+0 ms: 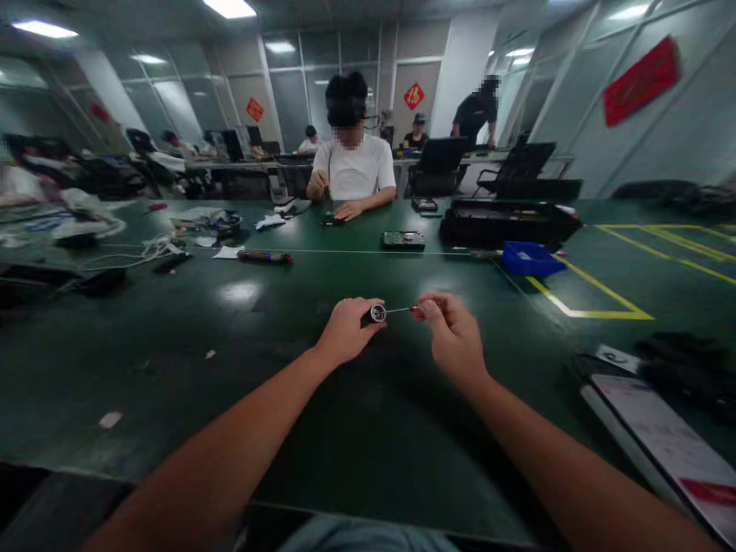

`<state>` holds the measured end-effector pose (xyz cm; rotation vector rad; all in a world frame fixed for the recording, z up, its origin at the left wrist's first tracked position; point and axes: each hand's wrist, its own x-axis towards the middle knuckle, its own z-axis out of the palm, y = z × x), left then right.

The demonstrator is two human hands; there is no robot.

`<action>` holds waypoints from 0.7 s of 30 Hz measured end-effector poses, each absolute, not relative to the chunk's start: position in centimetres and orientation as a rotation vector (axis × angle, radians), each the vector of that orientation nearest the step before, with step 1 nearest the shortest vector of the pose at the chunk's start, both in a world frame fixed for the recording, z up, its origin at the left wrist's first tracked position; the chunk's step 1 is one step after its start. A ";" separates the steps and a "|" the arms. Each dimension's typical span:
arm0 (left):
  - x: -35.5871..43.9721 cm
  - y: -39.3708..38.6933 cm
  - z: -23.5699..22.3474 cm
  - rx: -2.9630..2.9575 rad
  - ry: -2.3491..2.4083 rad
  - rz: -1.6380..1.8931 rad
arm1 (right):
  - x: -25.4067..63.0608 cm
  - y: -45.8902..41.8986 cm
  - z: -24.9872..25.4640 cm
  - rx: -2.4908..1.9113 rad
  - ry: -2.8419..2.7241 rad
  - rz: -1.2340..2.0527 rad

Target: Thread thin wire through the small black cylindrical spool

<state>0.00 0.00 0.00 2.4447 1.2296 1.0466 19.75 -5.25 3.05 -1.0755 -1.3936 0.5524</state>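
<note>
Between thumb and fingers, my left hand (349,330) grips a small dark cylindrical part (378,313) whose round, light-rimmed end faces me. Its exact kind is too small to make out. My right hand (452,334) is closed round the reddish handle of a screwdriver (401,310). The thin metal shaft points left, and its tip meets or nearly meets the rim of the round end. Both hands are held above the green table (356,429), near its middle.
Across the table a person in a white shirt (356,172) works on a small dark item. A circuit-board device (403,241), a black case (509,222) and a blue tray (532,259) lie ahead. A pen-like tool (265,257) is left; a whiteboard-like panel (661,437) is right.
</note>
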 end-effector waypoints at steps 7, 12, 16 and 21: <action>0.0 -0.5 0.4 2.439 1.217 1.037 | 20.0 -4.2 2.1 -1.000 -1.183 0.767; -0.2 -0.1 0.5 2.516 1.165 1.000 | 21.1 -2.9 1.7 -0.962 -0.950 1.073; -0.4 0.1 0.4 2.484 1.240 1.006 | 21.4 -2.6 1.7 -1.004 -0.973 0.976; -0.3 0.1 0.3 2.471 1.252 1.021 | 20.7 -3.4 2.0 -1.048 -1.198 0.758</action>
